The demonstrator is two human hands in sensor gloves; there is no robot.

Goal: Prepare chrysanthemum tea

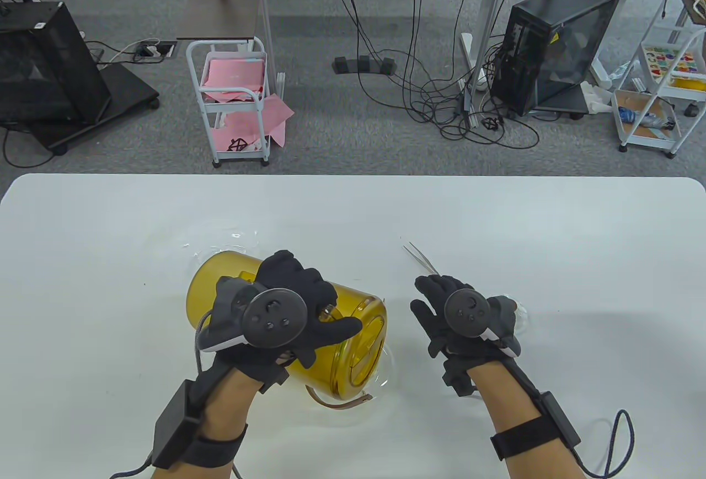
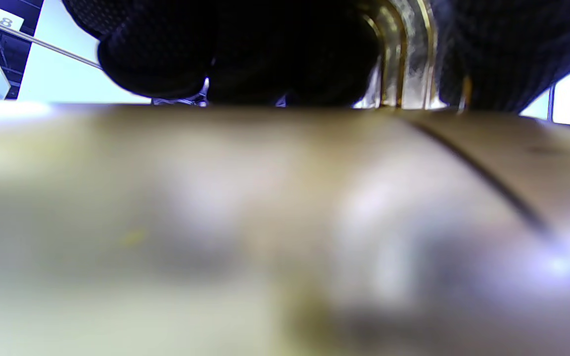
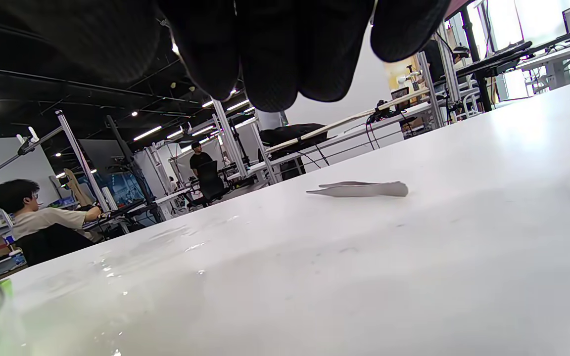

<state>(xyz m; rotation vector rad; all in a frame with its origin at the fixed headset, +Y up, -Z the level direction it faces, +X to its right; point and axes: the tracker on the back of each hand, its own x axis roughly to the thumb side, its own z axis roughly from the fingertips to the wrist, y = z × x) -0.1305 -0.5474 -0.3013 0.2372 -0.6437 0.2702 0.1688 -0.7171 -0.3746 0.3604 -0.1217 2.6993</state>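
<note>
A yellow see-through jar (image 1: 353, 346) lies tilted on its side on the white table (image 1: 110, 258), its open mouth towards me and a brown strap (image 1: 342, 404) hanging at the rim. My left hand (image 1: 300, 302) grips it from above, fingers and thumb curled over the wall. In the left wrist view the blurred jar wall (image 2: 285, 222) fills the frame under my fingers (image 2: 156, 59). Metal tweezers (image 1: 422, 258) lie on the table just beyond my right hand (image 1: 436, 302), which hovers with relaxed fingers (image 3: 270, 54) and holds nothing. The tweezers (image 3: 364, 189) lie flat.
Wet patches glint on the table around the jar (image 1: 237, 236). A small clear glass object (image 1: 520, 313) sits partly hidden under my right hand. Beyond the table's far edge stand a white cart (image 1: 234, 98), computer towers and cables on the floor.
</note>
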